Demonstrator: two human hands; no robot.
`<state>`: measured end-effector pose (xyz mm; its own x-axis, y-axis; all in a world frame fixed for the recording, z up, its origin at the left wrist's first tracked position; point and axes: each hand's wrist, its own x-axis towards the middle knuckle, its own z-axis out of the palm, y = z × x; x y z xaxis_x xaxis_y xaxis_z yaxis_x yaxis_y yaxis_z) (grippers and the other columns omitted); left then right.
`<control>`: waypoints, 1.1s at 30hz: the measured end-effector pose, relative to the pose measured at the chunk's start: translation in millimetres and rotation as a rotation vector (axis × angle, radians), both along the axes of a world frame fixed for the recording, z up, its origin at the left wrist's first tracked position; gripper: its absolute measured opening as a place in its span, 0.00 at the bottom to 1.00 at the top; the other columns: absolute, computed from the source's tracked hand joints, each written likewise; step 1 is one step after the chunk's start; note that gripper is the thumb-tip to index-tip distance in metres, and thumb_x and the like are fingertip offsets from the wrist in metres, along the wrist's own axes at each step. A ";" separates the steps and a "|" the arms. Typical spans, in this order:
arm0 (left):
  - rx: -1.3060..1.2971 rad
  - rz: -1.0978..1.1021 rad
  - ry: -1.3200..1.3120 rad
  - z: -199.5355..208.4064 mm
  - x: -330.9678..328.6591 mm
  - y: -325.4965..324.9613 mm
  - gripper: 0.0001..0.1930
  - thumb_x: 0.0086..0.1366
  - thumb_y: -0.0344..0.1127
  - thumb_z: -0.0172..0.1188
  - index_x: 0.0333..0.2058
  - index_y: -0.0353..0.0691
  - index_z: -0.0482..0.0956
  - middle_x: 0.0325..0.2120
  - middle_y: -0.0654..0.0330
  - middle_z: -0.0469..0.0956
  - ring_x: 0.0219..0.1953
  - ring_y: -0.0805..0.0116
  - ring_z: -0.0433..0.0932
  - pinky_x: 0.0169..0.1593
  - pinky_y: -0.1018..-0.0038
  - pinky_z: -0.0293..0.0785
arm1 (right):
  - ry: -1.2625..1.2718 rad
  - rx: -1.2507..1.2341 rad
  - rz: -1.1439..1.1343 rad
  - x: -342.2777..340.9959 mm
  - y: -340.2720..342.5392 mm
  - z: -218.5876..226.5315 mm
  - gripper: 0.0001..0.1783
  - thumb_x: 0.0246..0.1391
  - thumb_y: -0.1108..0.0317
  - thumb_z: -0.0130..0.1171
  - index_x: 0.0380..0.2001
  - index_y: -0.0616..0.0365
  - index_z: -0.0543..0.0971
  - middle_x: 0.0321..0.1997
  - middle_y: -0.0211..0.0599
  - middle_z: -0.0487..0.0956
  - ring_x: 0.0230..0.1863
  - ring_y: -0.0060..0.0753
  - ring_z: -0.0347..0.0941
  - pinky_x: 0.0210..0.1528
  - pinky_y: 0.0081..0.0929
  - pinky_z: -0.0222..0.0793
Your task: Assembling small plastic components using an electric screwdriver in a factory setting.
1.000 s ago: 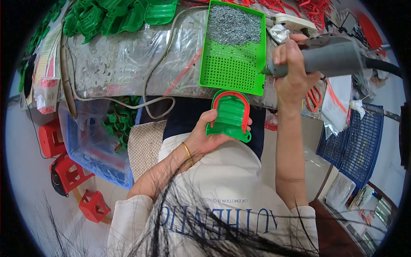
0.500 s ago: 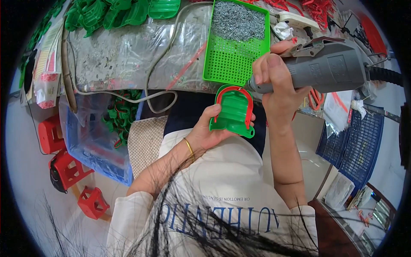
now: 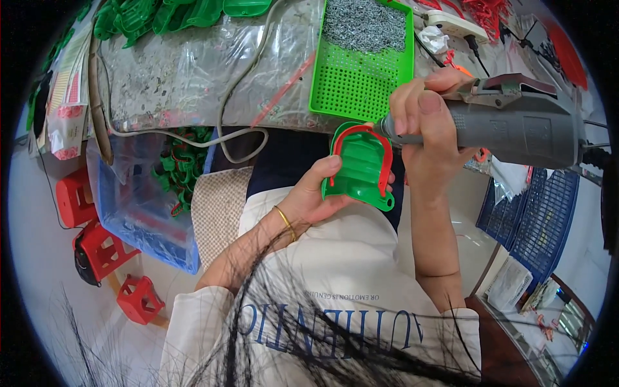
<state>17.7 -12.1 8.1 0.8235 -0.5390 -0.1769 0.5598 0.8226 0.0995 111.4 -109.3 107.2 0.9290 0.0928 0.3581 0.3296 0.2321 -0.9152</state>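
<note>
**A:** Head view first: what's the biggest thing before you?

**B:** Your worktable [image 3: 180, 71], wrapped in crinkled clear plastic sheet, fills the top of the picture. A grey cable [image 3: 225, 132] snakes across its near edge.

**A:** And on it?

**B:** A green perforated tray [image 3: 354, 84] lies right of centre, with a heap of small grey screws [image 3: 364, 22] at its far end. Green plastic parts [image 3: 161, 13] are stacked at the far left edge of the table.

**A:** Below the table?

**B:** To your left, a clear blue bin [image 3: 138, 209] holds more green pieces, and red plastic stools [image 3: 97, 242] stand on the floor beside it.

**A:** Now your hands.

**B:** Your right hand [image 3: 429, 129] is wrapped firmly around a grey electric screwdriver [image 3: 516, 126], whose tip points left and meets the top of the part. Your left hand [image 3: 316, 197] cups a green plastic housing with a red U-shaped trim [image 3: 360, 168] from underneath, thumb up against its left side. That housing sits over your lap, just below the tray's near edge, tilted slightly.
</note>
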 end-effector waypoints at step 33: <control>-0.013 -0.016 0.046 -12.9 4.7 1.6 0.37 0.58 0.57 0.51 0.57 0.32 0.61 0.48 0.38 0.70 0.50 0.49 0.72 0.56 0.57 0.67 | -0.043 -0.020 -0.118 77.9 -25.6 -53.6 0.06 0.50 0.80 0.55 0.34 0.66 0.72 0.19 0.29 0.69 0.19 0.22 0.64 0.24 0.21 0.63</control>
<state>22.4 -10.6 -4.8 0.8060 -0.5543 -0.2077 0.5764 0.8147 0.0626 189.3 -134.9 53.6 0.9177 -0.0088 0.3971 0.3927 0.1707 -0.9037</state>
